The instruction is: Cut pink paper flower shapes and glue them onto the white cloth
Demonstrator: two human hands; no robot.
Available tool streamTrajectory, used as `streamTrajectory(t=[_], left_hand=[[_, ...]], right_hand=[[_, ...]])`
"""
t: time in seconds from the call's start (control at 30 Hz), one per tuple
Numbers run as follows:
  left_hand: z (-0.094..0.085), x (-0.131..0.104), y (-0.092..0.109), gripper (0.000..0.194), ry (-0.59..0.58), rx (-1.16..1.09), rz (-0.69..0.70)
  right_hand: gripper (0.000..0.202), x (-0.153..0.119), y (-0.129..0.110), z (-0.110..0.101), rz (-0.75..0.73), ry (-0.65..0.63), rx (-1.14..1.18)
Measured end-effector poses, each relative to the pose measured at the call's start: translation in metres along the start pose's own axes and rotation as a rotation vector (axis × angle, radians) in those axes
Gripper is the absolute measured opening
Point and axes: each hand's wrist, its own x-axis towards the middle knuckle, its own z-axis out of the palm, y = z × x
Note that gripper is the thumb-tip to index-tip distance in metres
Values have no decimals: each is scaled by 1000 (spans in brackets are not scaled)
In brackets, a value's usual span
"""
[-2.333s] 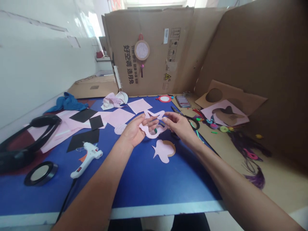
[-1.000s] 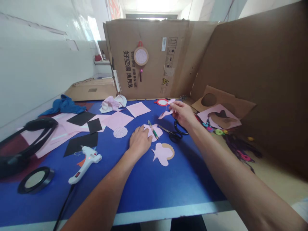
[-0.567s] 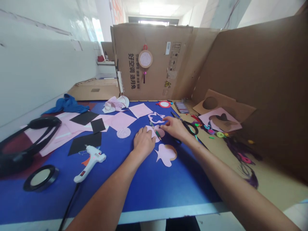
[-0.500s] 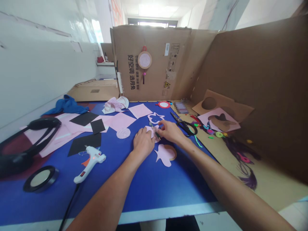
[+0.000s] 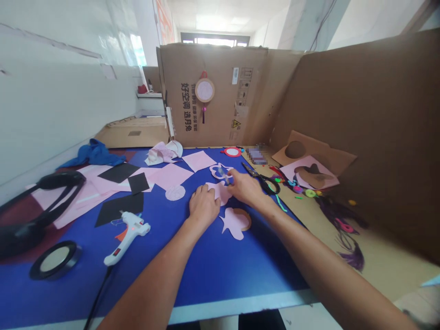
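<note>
My left hand (image 5: 205,201) presses its fingers on the left edge of a pink paper cutout (image 5: 221,191) on the blue table. At the right side of that cutout, my right hand (image 5: 244,185) is closed round a slim pen-like tool (image 5: 223,174), blurred and tilted over a pink paper outline (image 5: 216,170) just behind. Nearer to me lies another pink cutout (image 5: 234,223) with a tan cardboard ring partly under it. Black scissors (image 5: 264,179) rest to the right of my right hand.
A white glue gun (image 5: 128,236), black tape roll (image 5: 55,260) and black headphones (image 5: 44,201) lie at left. Pink and black paper sheets (image 5: 118,172) spread behind them. Cardboard panels (image 5: 254,96) stand at the back and right. Beads and purple tassels (image 5: 354,252) lie at right.
The tool in my right hand has swung from across the pink cutout to above the outline behind it. My left hand stays on the cutout. The camera view has shifted slightly.
</note>
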Motion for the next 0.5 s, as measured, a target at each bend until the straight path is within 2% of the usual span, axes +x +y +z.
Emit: streamTrajectory(t=[0.13,0.23,0.37,0.5], left_hand=[[-2,2,-2,38,-24,2,-25],[-5,3,-2,41,-40,7,-41],[-9,2,-1,41,-61,20,-43],[-9,2,-1,42,-78,36,-33]], right_hand=[[48,13,31,-12,151,42,-34],[47,20,43,-11,189,26,-34],[41,15,38,-4,123,47,21],[23,6,26,9,-15,1,163]])
